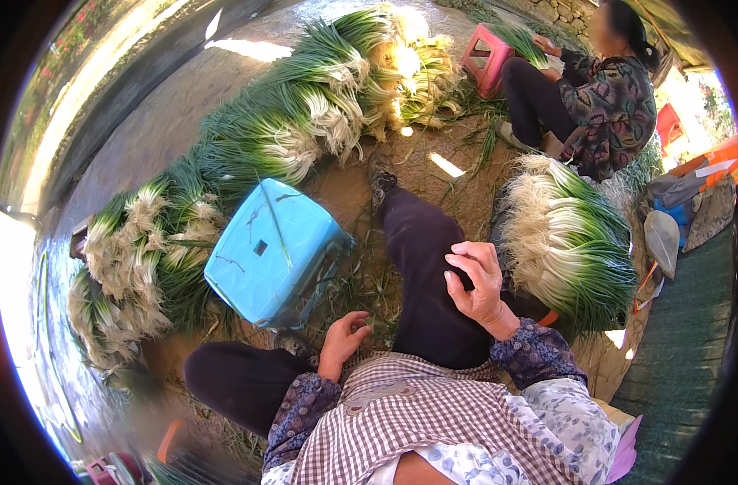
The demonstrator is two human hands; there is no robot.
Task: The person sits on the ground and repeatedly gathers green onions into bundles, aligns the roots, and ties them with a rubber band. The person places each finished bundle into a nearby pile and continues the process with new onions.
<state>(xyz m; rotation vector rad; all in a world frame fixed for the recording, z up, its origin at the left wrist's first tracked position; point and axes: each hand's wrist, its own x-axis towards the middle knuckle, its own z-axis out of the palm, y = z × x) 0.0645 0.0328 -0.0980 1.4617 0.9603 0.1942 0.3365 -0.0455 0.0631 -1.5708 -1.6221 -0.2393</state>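
My right hand (478, 285) is raised above my right thigh, its fingers apart and curled with nothing in them. My left hand (344, 339) hovers by my lap, empty, with thumb and fingers slightly apart. In front of me, to the left of centre, stands a light blue plastic stool (272, 248) with a few green leaf scraps on its top. A large stack of green onions (557, 236), white roots towards me, lies to the right of my right hand. More green onions in bundles (284, 145) are heaped beyond the stool, and others (126, 273) lie to its left.
A co-worker (611, 103) sits low at the upper right, holding green onions over a pink plastic stool (490, 60). Loose leaves litter the wet brown ground (423, 151). Yellowish onion bundles (429, 79) lie in sunlight. A dark green sheet (672, 339) lies at the right.
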